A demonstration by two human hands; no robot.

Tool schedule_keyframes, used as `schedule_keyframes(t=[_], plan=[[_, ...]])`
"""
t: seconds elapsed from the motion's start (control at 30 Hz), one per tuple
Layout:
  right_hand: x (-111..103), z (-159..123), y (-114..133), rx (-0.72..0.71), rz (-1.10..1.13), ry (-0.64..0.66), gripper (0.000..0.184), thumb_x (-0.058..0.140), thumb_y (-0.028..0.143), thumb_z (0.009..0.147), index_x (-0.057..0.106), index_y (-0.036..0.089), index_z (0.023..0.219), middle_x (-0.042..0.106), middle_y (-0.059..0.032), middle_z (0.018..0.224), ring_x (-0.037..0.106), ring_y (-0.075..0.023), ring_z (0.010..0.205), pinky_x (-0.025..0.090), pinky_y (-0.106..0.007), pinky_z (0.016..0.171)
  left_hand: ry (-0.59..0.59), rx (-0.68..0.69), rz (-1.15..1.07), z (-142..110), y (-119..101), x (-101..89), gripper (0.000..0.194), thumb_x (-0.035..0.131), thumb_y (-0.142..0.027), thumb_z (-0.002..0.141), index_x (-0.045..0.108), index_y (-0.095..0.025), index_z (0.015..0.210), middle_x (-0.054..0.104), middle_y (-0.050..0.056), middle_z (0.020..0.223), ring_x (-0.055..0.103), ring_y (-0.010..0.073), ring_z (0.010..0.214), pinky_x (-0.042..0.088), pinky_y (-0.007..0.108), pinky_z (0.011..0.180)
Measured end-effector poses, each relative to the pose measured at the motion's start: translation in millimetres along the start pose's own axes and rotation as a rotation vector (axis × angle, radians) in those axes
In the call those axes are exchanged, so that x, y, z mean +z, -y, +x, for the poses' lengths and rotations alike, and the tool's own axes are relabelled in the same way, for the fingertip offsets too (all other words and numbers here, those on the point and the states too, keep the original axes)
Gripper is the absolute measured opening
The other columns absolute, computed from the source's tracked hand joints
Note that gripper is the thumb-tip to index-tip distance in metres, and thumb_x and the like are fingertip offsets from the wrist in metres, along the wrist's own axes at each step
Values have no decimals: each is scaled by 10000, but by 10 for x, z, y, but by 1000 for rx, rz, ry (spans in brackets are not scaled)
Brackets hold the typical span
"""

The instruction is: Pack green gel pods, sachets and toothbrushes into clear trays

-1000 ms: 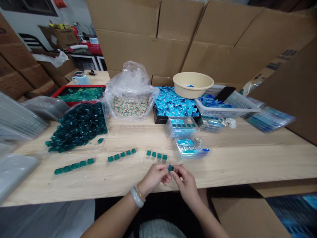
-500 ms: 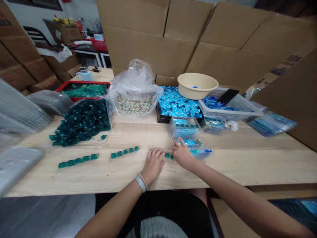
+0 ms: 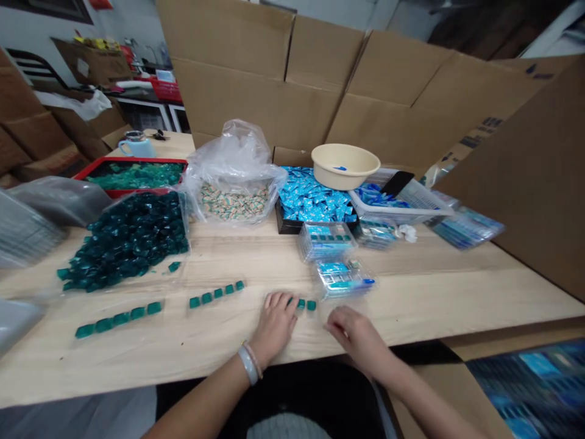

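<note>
My left hand (image 3: 278,322) lies with fingers stretched over the left part of a clear tray that holds a row of dark green cubes (image 3: 311,305); some cubes are hidden beneath it. My right hand (image 3: 356,335) is just right of that tray, fingers curled together near the table's front edge; whatever they may pinch is not visible. Beyond it lies a filled clear tray (image 3: 343,281) with blue sachets and a blue stick-like item. To the left sit two more rows of green cubes, a middle row (image 3: 219,293) and a left row (image 3: 121,319).
A dark green cube heap (image 3: 137,238) is at left, near a red tray (image 3: 85,168) of lighter green pieces. Behind are a plastic bag (image 3: 242,158) of small wrapped pieces, a sachet box (image 3: 287,226), a cream basin (image 3: 346,167), a white basket (image 3: 411,210) and stacked clear trays (image 3: 326,241).
My right hand has drawn back from the tray toward the table's front edge, its fingers now curled. My left hand stays on the tray. The view has shifted slightly right.
</note>
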State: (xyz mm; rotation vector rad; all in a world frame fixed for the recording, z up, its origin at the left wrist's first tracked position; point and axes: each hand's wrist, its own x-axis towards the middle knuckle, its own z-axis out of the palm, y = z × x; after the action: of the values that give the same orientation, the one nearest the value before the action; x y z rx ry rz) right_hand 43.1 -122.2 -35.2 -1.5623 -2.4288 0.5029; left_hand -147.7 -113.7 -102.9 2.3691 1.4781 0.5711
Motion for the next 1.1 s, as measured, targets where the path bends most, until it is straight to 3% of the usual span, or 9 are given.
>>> schedule_keyframes(t=[0.13,0.23,0.4,0.53,0.63,0.73,0.8,0.97,1.1], plan=[[376,-479,-164,179,104,-57,211,356,212,840,543,184,746,565,-51,725,547,-159,669,453,-277,610,85,87,10,-143,-46,-59,553,562,-359,737,358,-244,1238,385,78,1285,305,260,1183,241,471,982],[512,-640,-231,166,53,-112,295,410,201,811,497,204,1093,535,-106,1071,531,-204,940,448,-336,786,200,197,44,-297,-33,-115,748,642,-494,610,343,-242,1248,280,98,1361,217,307,1237,203,518,989],[630,-655,-248,-63,-101,15,768,664,226,622,301,291,1296,323,-68,1351,312,-294,1202,295,-463,971,293,257,151,-497,-39,-176,464,598,-206,714,443,-262,1148,321,31,1350,289,251,1205,251,460,988],[618,-662,-261,-153,-78,-42,641,652,286,655,398,232,1241,431,-88,1270,372,-276,1156,324,-448,955,264,238,142,-546,-39,-226,444,594,-188,712,460,-265,1128,338,31,1334,300,245,1191,275,453,974],[381,-576,-419,-186,-22,-284,420,540,265,759,469,205,1168,537,-101,1121,461,-240,1050,387,-413,888,214,244,90,-454,-112,-302,444,608,-297,707,468,-254,1126,344,56,1322,293,261,1188,282,458,965],[-21,-250,-792,-57,6,-584,273,433,195,807,545,195,1055,585,-101,944,511,-222,925,417,-392,810,122,279,7,-81,-343,-380,359,522,-337,772,485,-224,1111,431,79,1233,361,231,1128,313,417,942],[-268,74,-1103,46,30,-617,232,408,186,807,590,179,950,584,-98,890,522,-214,869,423,-373,777,69,303,-38,342,-549,-385,259,434,-295,828,522,-215,1058,531,62,1078,445,186,1016,353,362,897],[-471,738,-1656,98,131,-324,234,407,73,707,622,149,759,573,-69,785,535,-167,752,425,-296,718,49,195,25,1448,-864,-157,208,435,-257,822,600,-208,940,577,46,887,518,183,881,412,320,786],[-416,883,-1803,64,146,-213,209,431,37,643,614,137,659,538,-43,719,515,-136,680,415,-254,669,132,146,52,1826,-873,82,199,443,-247,807,606,-197,910,577,47,880,561,179,805,441,293,729]])
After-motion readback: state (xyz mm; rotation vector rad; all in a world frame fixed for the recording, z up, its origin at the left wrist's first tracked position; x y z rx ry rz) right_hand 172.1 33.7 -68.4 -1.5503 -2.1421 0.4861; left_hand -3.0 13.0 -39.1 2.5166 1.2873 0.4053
